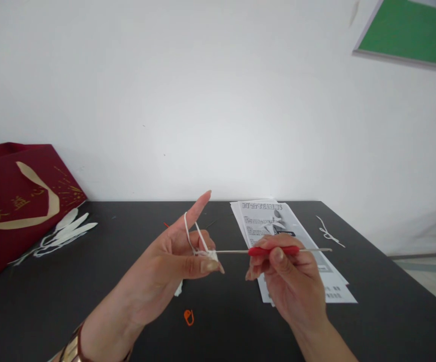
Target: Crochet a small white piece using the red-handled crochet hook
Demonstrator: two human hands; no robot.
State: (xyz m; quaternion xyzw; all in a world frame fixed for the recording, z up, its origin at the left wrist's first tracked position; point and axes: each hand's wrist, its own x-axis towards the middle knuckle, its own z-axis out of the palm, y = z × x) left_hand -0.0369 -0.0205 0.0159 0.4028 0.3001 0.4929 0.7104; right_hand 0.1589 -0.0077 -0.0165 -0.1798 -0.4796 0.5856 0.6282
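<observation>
My left hand (172,261) is raised over the black table (89,301), thumb and fingers pinched on a small white crochet piece (210,255). White yarn (189,229) loops round its outstretched forefinger. My right hand (289,281) is closed on the red handle of a crochet hook (274,250). The hook's metal tip points left into the white piece between the two hands.
Printed instruction sheets (266,221) lie under my right hand. An orange stitch marker (189,317) lies on the table near me. A short white yarn scrap (329,232) lies at the right, white crocheted petals (65,231) at the left beside a dark red bag (10,201).
</observation>
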